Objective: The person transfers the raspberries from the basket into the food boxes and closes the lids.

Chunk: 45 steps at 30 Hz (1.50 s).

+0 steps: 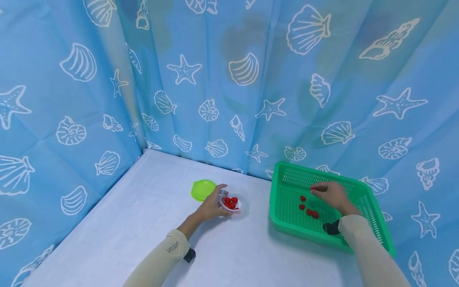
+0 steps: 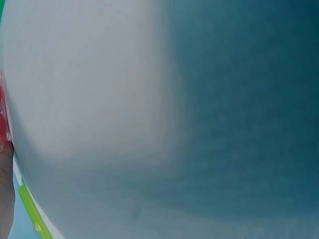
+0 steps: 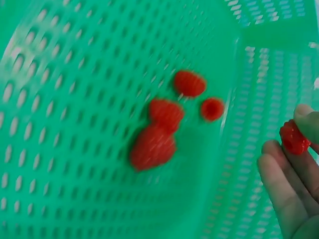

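Observation:
My left hand (image 1: 210,206) grips a small clear plastic tub (image 1: 244,200) from its left side, over the white table. Several raspberries (image 1: 231,203) lie inside the tub. Over the green basket (image 1: 297,233), my right hand (image 1: 334,196) pinches one raspberry (image 3: 294,137) between thumb and fingers. Several more raspberries (image 3: 153,147) rest on the basket's perforated floor, below and beside that hand. The left wrist view catches only a sliver of the left hand (image 2: 6,186) and a bit of red at its edge.
A lime-green lid (image 1: 203,190) lies on the table (image 1: 143,223) just behind the left hand. Blue curtains (image 1: 215,79) with white shell and starfish prints hang along the table's back and left edges. The basket stands at the right, near the back curtain.

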Available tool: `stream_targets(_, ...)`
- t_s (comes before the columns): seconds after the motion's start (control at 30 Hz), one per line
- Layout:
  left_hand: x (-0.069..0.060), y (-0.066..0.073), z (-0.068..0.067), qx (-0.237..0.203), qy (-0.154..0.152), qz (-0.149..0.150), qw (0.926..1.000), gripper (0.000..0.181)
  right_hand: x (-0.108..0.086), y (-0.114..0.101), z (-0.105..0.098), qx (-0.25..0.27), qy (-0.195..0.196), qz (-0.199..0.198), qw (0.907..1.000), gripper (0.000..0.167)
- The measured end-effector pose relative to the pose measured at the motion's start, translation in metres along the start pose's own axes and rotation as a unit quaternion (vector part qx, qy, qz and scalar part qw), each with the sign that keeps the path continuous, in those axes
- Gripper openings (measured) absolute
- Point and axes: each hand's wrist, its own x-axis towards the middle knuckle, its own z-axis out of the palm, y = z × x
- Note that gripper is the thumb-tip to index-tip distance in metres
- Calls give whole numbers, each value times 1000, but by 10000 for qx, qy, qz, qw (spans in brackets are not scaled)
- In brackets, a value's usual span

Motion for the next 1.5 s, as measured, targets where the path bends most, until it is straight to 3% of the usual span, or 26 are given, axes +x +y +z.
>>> stream_targets(0.3, 1, -1, -1, 44, -25, -18, 10000, 101, 22, -47, 16, 873, 186, -215, 9958, 31)
stream_targets(0.43, 3, 0, 1, 57, -98, 5, 9999, 101, 28, -76, 26, 965, 307, -493, 9936, 29)
stream_targets(0.67, 3, -1, 5, 97, -75, -44, 9999, 99, 29, -125, 57, 1276, 394, -524, 9896, 28)
stream_targets(0.87, 1, -4, 7, 28, -63, -104, 9999, 100, 24, -162, 82, 1199, 667, -533, 9891, 24)
stream_targets(1.1, 1, -3, 3, 51, -49, -99, 9999, 100, 19, -186, 110, 1582, 914, -359, 9825, 21)
stream_targets(1.37, 0, 1, 2, 21, 61, -42, 10000, 101, 11, -207, 144, 1375, 1399, -210, 9804, 24)
stream_targets(1.5, 0, 0, 2, 43, 103, -46, 9999, 101, 6, -214, 158, 1631, 1559, -163, 9741, 24)
